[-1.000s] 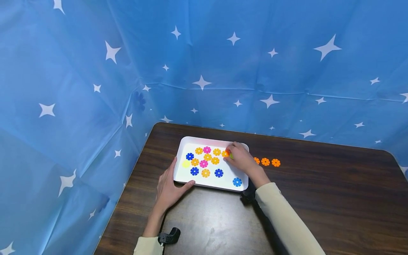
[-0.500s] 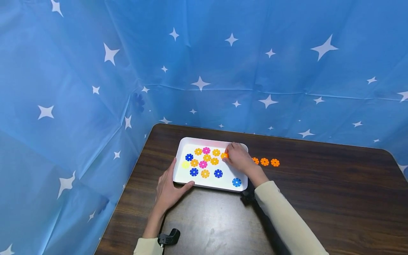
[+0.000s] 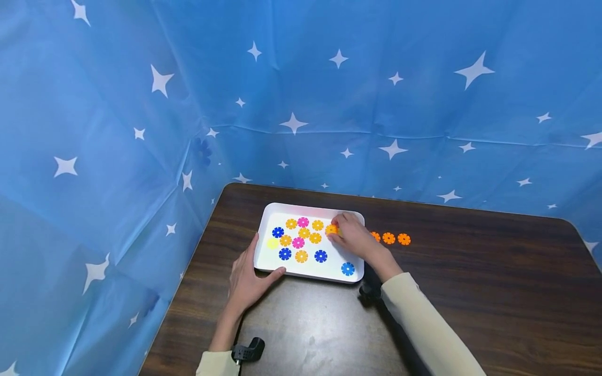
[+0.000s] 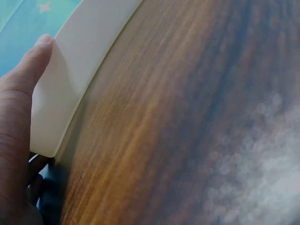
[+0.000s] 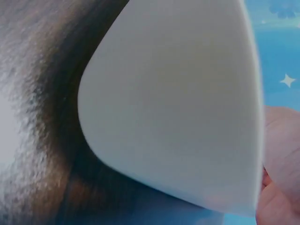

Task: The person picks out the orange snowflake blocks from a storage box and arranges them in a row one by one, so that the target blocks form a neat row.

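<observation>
A white tray (image 3: 310, 273) lies on the table, with several flower-shaped plastic discs spread inside, yellow-orange, pink (image 3: 298, 243), dark blue (image 3: 285, 254), light blue (image 3: 347, 269) and pale yellow. My left hand (image 3: 246, 279) is at its near left corner, straight fingers along the left side and thumb on the front wall; in the left wrist view the thumb (image 4: 21, 93) touches that wall. Inside the tray's far right part, my right hand (image 3: 354, 235) pinches an orange flower-shaped disc (image 3: 332, 230) between thumb and fingers, which partly hide it. In the right wrist view the tray wall hides the fingertips.
Right of the tray, orange discs (image 3: 404, 239) lie in a row on the dark wooden table (image 3: 479, 282), the leftmost partly behind the right hand. A blue curtain (image 3: 348, 104) with white stars stands behind the table and along its left side.
The right hand stays at the same spot in the tray while its fingers shift slightly around the orange disc. The left hand and the tray have not visibly moved on the table.
</observation>
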### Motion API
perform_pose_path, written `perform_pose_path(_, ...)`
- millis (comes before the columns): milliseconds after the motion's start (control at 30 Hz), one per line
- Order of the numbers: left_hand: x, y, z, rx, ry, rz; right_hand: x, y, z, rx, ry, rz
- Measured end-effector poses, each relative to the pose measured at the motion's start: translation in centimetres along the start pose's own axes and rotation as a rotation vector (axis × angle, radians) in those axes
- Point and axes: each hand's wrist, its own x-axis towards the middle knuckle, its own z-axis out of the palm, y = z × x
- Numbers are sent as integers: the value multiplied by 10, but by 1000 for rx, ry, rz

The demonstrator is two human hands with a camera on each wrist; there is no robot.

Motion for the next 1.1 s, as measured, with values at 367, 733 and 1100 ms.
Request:
perform_pose_path(367,0,-1,2,-6,10,-1,-16,9,-18,23,61,26)
perform_pose_path(733,0,-4,5,5,31,32,-35,23,-30,18,126,12)
perform_pose_path(1100,0,-4,5,5,26,26,-56,43,-39,53,184,36)
